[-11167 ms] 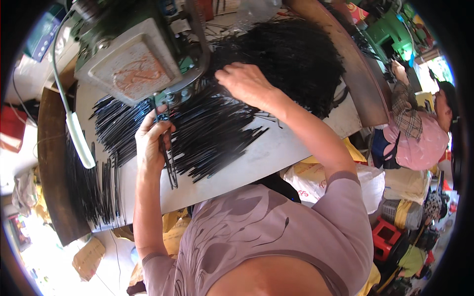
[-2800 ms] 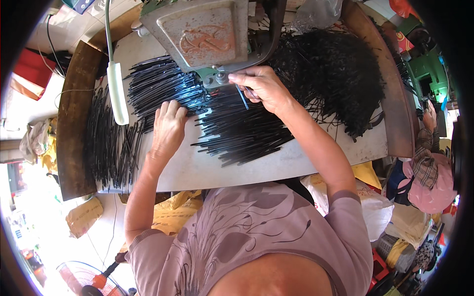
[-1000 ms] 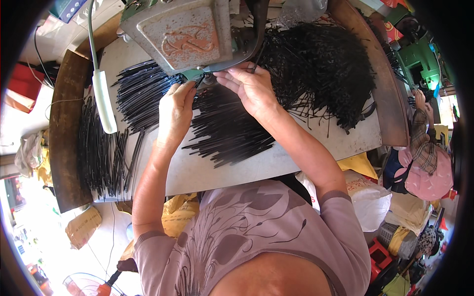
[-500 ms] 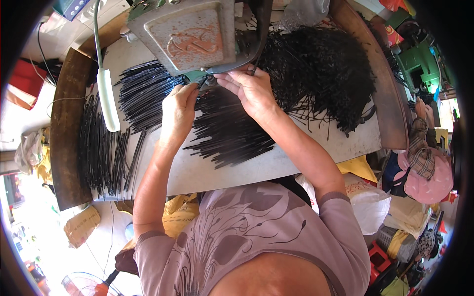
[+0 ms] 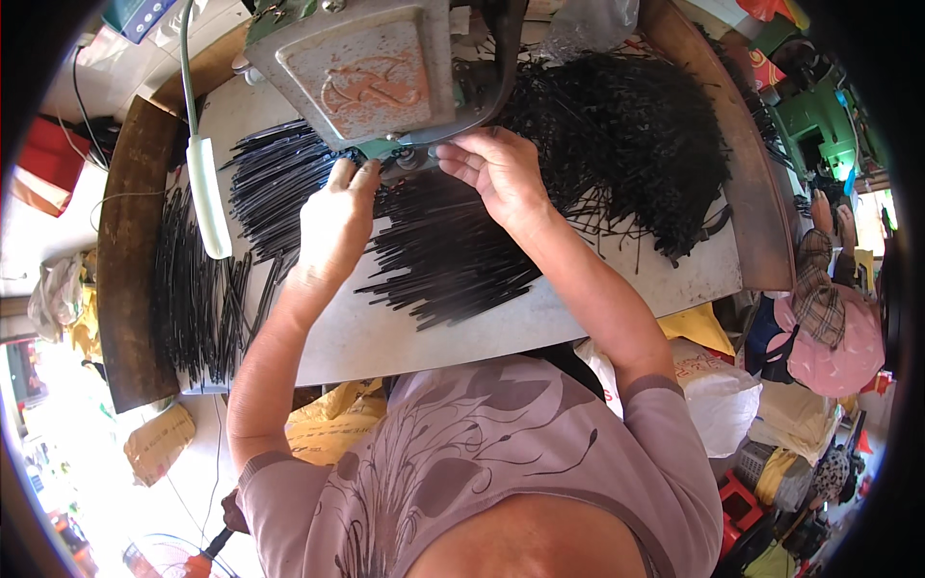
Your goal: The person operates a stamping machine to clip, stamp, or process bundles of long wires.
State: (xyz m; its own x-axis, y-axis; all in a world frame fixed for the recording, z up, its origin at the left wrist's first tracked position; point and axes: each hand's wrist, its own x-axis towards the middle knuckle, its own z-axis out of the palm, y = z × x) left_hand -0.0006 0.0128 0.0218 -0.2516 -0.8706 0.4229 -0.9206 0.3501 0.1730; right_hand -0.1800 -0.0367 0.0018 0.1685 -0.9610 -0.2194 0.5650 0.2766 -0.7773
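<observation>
Over the right-hand ends of a bundle of thin black strips is my left hand. Its fingers are bent and closed at the tips; whatever they grip is too small to make out. Just below the machine head, my right hand has thumb and fingers drawn together beside a small round metal part. Anything in that pinch is hidden. The grey machine head, with a rusty raised emblem, hangs above both hands. A second bundle of black strips lies between my forearms.
A large tangled heap of black strips covers the table's right side. More strips lie at the left by a curved brown board. A white tube lamp hangs there. Another person in pink sits at far right near a green machine.
My left hand has moved left, from beneath the machine head to the left bundle's ends. My right hand has shifted slightly right, and the gap between my hands is wider.
</observation>
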